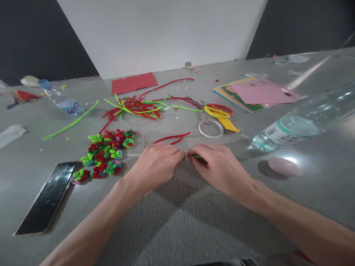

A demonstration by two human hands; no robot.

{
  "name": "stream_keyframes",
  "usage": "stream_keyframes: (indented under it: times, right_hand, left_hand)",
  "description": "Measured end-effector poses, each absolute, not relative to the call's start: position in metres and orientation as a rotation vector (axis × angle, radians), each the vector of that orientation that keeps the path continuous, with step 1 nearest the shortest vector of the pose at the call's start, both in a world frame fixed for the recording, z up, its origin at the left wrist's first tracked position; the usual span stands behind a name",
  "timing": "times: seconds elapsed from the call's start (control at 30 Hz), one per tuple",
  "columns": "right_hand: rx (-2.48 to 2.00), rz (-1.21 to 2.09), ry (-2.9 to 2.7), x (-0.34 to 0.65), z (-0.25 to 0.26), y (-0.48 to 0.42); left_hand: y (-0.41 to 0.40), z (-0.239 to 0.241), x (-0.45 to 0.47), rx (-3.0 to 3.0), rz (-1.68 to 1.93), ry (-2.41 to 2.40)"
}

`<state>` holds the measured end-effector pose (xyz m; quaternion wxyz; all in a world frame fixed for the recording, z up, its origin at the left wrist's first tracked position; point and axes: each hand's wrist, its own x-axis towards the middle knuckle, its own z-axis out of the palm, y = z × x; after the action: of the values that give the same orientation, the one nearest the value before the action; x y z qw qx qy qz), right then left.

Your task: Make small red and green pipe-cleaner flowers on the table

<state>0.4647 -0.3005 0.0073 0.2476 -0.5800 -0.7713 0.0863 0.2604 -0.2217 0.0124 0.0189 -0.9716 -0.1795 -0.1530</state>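
My left hand [158,162] and my right hand [219,166] meet above the table, fingertips pinched close together. Between them shows a short bit of green pipe cleaner [197,156]; most of it is hidden by my fingers. Just beyond my left hand lies a bent red pipe cleaner [177,137]. Small red and green pipe-cleaner flowers [102,155] are gathered to the left. Behind these, a loose pile of red and green pipe cleaners [135,108] spreads out.
Scissors [220,115] with yellow and red handles lie by a tape roll [211,128]. A phone [48,199] is at left, a small water bottle [62,99] behind it. A large bottle [294,129], coloured paper [257,92] and a pinkish oval object [284,167] are at right.
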Motion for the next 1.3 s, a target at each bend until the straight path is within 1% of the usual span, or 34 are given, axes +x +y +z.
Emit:
stream_keyframes:
  times: [0.27, 0.47, 0.6, 0.8, 1.0, 1.17, 1.3]
  right_hand:
    - [-1.567, 0.141, -2.075, 0.459, 0.010, -0.307]
    - [-1.436, 0.007, -2.008, 0.459, 0.012, -0.310]
    - [-1.384, 0.012, -1.925, 0.457, 0.015, -0.315]
    - [-1.353, 0.133, -1.785, 0.456, 0.020, -0.315]
    - [-1.334, 0.356, -1.716, 0.458, 0.024, -0.308]
    - [-1.216, 0.650, -1.692, 0.465, 0.024, -0.301]
    - [-1.190, 0.864, -1.852, 0.482, 0.026, -0.289]
  left_hand:
    - [-0.226, 0.012, 0.262, -2.964, -0.536, -0.587]
    - [-0.231, 0.006, 0.265, -3.008, -0.780, -0.759]
    - [-0.235, 0.010, 0.266, -3.067, -0.932, -0.857]
    - [-0.236, 0.021, 0.265, -3.198, -1.224, -0.983]
    - [-0.237, 0.024, 0.267, -3.355, -1.309, -1.068]
    - [-0.234, 0.026, 0.264, -3.522, -1.313, -0.962]
    - [-0.228, 0.028, 0.260, -3.592, -1.131, -0.709]
